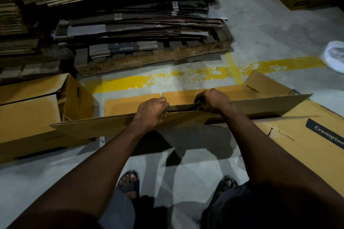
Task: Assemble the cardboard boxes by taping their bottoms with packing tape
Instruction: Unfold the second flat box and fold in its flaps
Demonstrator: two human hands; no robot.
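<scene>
Flattened cardboard box on edge, two more boxes beside it.
The long tan flattened box [96, 128] is held on edge above the floor [46, 176], rising toward the right. Its two layers part along the top edge, showing a dark gap. A second box [28, 117] lies on the floor at left, flaps open. A third box [294, 128], with a dark "Crompton" label, lies at right.

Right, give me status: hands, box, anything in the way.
Left hand, right hand both gripping cardboard box top edge. Box nearly flat, slightly open; no tape in view. Left box, Crompton-labelled box close alongside.
</scene>
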